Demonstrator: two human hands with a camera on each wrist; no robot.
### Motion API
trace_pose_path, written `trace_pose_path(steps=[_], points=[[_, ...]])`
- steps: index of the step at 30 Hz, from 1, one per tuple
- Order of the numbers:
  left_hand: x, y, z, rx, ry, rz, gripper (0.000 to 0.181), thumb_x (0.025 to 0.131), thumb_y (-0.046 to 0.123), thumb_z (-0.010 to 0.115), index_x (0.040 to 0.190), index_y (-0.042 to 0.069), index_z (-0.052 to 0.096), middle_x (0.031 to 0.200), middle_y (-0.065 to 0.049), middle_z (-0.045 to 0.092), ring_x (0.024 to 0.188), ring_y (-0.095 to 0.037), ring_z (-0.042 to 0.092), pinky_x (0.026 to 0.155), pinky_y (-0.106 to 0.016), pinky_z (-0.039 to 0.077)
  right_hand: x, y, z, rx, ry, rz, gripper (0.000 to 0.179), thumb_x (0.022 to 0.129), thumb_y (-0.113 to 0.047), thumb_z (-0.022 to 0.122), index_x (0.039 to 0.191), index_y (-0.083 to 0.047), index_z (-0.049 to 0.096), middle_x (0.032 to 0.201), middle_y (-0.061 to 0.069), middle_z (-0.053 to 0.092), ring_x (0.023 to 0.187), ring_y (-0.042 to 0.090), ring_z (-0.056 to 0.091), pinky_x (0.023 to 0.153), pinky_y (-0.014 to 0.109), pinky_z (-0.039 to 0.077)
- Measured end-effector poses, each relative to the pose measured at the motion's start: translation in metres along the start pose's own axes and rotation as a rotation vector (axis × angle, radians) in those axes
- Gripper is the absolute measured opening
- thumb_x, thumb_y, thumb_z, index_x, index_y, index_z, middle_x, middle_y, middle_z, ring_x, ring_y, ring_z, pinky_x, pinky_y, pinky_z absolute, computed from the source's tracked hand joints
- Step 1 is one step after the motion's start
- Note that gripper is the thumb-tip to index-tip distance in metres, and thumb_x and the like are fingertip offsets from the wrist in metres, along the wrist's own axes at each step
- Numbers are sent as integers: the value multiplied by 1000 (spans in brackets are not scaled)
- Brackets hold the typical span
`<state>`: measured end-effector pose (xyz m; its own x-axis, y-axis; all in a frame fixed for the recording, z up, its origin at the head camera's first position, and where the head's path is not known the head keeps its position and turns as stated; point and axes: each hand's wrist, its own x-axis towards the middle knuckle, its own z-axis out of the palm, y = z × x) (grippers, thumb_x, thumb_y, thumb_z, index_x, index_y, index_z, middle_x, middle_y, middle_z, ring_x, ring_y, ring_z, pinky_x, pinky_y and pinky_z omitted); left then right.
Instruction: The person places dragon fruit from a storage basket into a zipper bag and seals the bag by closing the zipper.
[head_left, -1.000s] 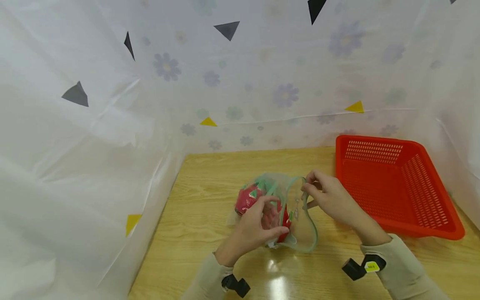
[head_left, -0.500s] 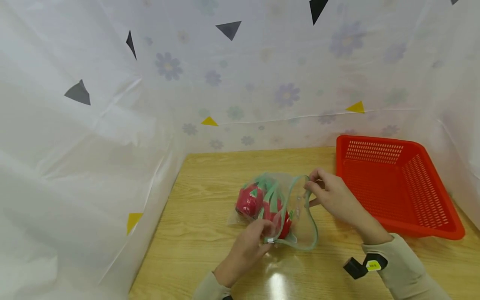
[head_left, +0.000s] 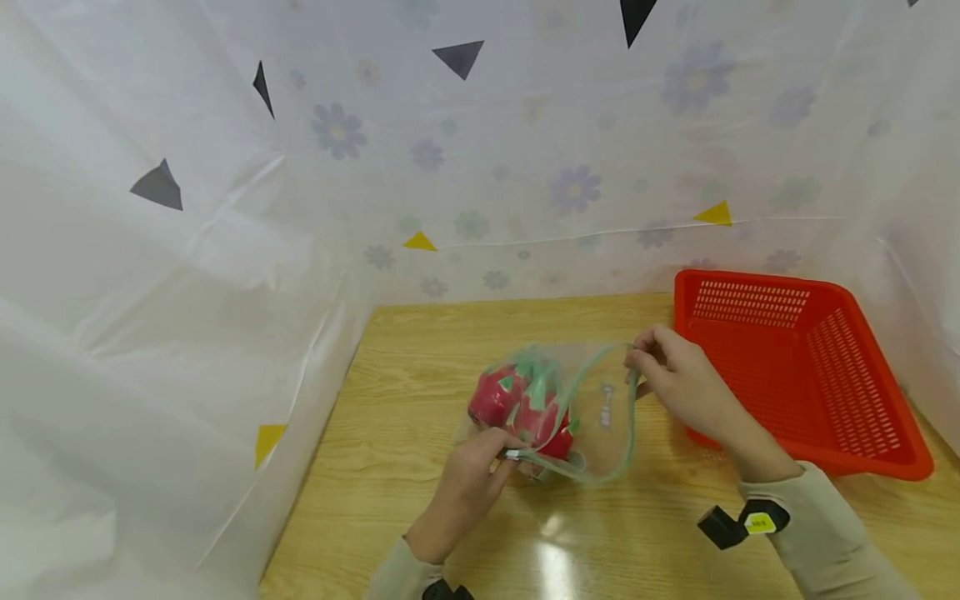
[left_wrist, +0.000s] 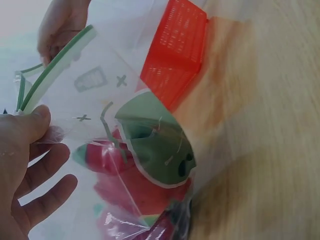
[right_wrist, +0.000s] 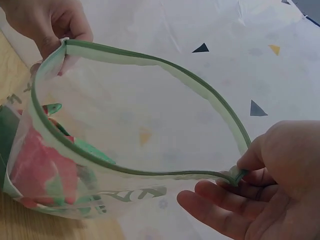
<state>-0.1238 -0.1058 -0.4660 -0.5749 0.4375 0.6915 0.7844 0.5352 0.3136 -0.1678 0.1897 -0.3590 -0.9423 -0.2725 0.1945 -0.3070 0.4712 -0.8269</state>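
A clear zip bag [head_left: 603, 446] with a green edge stands with its mouth agape on the table. Inside it are several red dragon fruits [head_left: 498, 398] with green scales, partly covered by a green print on the bag in the left wrist view. My left hand [head_left: 468, 475] pinches the near corner of the mouth, by the white slider [head_left: 513, 454]. At the opposite corner, my right hand [head_left: 678, 379] pinches the green zip edge [right_wrist: 200, 85] between thumb and fingers. Between the two hands the rim forms a wide loop.
A red plastic basket [head_left: 780, 375] with slotted walls stands right of the bag, beside my right hand. The wooden table [head_left: 405, 358] is bordered by white sheeting [head_left: 480, 167] at the back and sides.
My left hand has come from above the bag down to the slider corner and now pinches it, drawing it left. My right hand has moved slightly up and right, stretching the mouth.
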Motion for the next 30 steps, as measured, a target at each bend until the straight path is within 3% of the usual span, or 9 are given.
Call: trace_pose_path(steps=[8, 16, 25, 30], points=[[15, -12, -28, 84, 22, -46, 16, 85, 6, 76, 96, 8, 64, 92, -1, 72, 85, -9, 72, 75, -15, 57, 6, 1, -10, -68, 16, -18, 17, 106, -18, 46, 105, -2, 50, 98, 13, 64, 78, 15, 65, 70, 28, 61], [35, -23, -53, 190, 54, -21, 14, 85, 9, 76, 95, 9, 66, 89, -3, 75, 84, -11, 74, 71, -22, 60, 11, -2, -20, -155, 14, -7, 22, 107, -23, 42, 106, -2, 50, 105, 13, 68, 78, 12, 64, 69, 20, 57], [63, -30, -72, 259, 112, -17, 14, 84, 13, 78, 91, 9, 66, 81, -4, 73, 72, -12, 71, 62, -24, 59, 21, -8, -31, -175, 18, 4, 20, 107, -22, 43, 107, -3, 49, 98, 13, 63, 77, 13, 65, 70, 21, 56], [84, -35, -80, 258, 132, -44, 11, 87, 16, 75, 90, 9, 67, 81, -4, 72, 71, -13, 70, 63, -25, 59, 26, -15, -39, -211, 52, -28, 16, 106, -20, 44, 104, -4, 49, 86, 12, 60, 71, 16, 59, 60, 22, 51]])
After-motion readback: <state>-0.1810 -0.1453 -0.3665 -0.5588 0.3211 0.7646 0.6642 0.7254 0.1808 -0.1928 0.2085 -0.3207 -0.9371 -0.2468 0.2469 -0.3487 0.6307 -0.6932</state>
